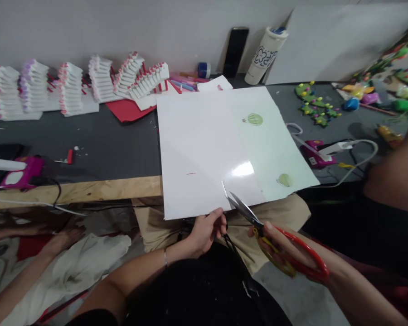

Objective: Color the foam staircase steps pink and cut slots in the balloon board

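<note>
A large glossy white sheet [197, 136] overhangs the table's front edge; its right part is pale green with small printed balloons. My left hand [207, 231] pinches the sheet's near edge, thumb on top and fingers curled below. In my right hand [275, 240] is a pair of scissors [248, 213] with one red and one yellow handle loop. The blades point up and left, slightly apart, and lie at the sheet's near edge, just right of my left hand. Whether the lower blade passes under the sheet is hard to make out. A short dark line marks the sheet left of the blades.
Along the wall stand cards with rows of pink and purple tips [71, 88], a phone [235, 52] and a white tumbler [265, 56]. Purple power blocks [27, 172] with cables lie at both sides. Co-workers' arms [394, 167] are close by, right and left.
</note>
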{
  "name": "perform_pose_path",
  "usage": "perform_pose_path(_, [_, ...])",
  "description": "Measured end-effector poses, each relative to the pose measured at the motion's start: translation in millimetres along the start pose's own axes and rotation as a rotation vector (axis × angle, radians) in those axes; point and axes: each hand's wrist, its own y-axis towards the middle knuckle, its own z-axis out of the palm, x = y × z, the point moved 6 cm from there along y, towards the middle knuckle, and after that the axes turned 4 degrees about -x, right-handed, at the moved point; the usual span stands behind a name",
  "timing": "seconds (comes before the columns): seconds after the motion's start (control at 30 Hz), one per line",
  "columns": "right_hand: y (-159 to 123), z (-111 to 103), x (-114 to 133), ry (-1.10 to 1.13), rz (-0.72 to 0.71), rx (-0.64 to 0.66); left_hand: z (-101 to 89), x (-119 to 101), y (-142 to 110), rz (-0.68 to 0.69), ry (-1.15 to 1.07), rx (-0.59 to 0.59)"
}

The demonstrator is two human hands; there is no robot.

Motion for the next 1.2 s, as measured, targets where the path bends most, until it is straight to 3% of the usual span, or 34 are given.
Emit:
perform_pose_path(0.1, [1,9,-14,0.129,0.175,0.227,1.1,1,-2,-0.015,0.028,0.017])
perform_pose_path(0.23, [10,13,-11,0.114,0.149,0.212,3.6,4,-3,-0.020,0.071,0.045])
perform_pose_path(0.33, [13,20,1,-0.033,0.091,0.211,3.4,4,-4,-0.024,0.072,0.037])
perform_pose_path(0.47, [9,24,15,-0.019,0.146,0.226,3.4,5,-7,-0.041,0.076,0.027])
perform_pose_path(0.67, [20,27,30,0.069,0.144,0.177,9.5,10,-11,-0.079,0.062,0.031])
perform_pose_path(0.9, [43,44,18,-0.071,-0.032,0.031,8.2,8,-11,-0.070,0.025,-0.006])
perform_pose_path(1.2, [44,46,8,-0.070,-0.087,-0.007,3.6,12,-7,-0.083,0.032,0.008])
